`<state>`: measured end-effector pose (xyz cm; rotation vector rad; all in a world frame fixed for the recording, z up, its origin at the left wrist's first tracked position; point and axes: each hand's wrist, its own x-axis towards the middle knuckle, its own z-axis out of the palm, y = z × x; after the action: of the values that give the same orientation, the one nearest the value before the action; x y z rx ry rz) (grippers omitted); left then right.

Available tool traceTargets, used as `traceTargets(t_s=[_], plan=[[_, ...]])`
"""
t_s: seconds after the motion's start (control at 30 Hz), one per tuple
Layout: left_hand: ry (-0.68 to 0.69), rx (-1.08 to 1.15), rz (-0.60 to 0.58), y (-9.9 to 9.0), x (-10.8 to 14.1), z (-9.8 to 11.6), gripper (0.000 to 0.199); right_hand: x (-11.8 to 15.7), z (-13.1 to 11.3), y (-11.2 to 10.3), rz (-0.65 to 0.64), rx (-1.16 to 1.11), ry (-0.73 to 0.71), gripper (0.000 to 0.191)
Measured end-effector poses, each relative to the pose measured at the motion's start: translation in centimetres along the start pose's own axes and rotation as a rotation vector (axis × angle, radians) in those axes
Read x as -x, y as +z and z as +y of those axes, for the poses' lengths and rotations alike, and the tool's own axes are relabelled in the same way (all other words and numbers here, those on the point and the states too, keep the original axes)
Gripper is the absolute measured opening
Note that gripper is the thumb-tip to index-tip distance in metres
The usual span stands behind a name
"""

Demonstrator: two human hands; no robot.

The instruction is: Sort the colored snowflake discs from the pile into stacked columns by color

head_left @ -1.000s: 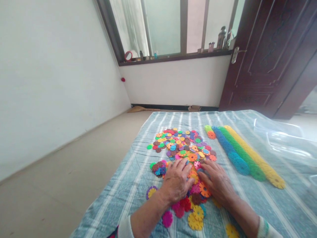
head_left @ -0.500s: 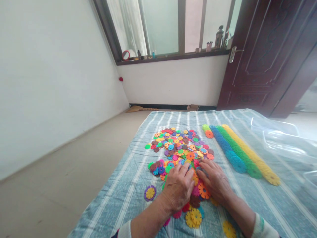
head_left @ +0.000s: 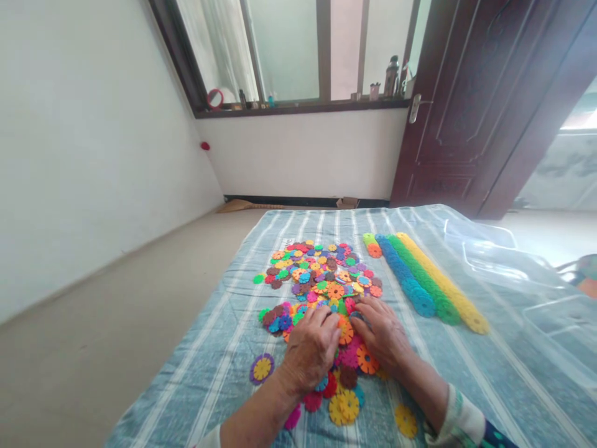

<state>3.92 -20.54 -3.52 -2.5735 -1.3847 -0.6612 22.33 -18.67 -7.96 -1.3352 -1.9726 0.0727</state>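
Note:
A heap of colourful slotted plastic discs (head_left: 336, 290), like flower-shaped building pieces, lies on the striped cloth. My left hand (head_left: 310, 348) rests in the near part of the heap with its fingers curled downward. Its thumb side meets an orange disc (head_left: 346, 331); whatever lies under the fingertips is hidden. Opposite it, my right hand (head_left: 383, 331) has bent fingers and a thumb around a dark blue disc (head_left: 360, 317), mostly covered. Pink, brown and orange discs lie between the wrists. Nearer me are overlapping yellow discs (head_left: 344, 407) and a single yellow disc (head_left: 405, 421).
Right of the heap lie long overlapping rows of blue (head_left: 408, 280), green (head_left: 431, 287) and yellow discs (head_left: 448, 289). A short green and orange row (head_left: 372, 244) is beside them. Clear plastic containers (head_left: 504, 264) stand at the right. A purple-and-yellow disc (head_left: 262, 368) lies left.
The whole view has shifted, so the table and hands appear farther left. Both hands stay over the same part of the heap, with only slight finger movement.

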Motion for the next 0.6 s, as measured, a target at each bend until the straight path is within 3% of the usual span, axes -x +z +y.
traceTargets(t_s=[0.3,0.6], plan=[[-0.061,0.049,0.102,0.7,-0.2,-1.9,0.017,0.0,-0.5,-0.3,-0.057,-0.071,-0.075,0.013],[-0.128,0.061,0.129,0.6,-0.3,-3.5,0.026,-0.2,-1.1,-0.6,-0.063,-0.178,-0.192,0.013]])
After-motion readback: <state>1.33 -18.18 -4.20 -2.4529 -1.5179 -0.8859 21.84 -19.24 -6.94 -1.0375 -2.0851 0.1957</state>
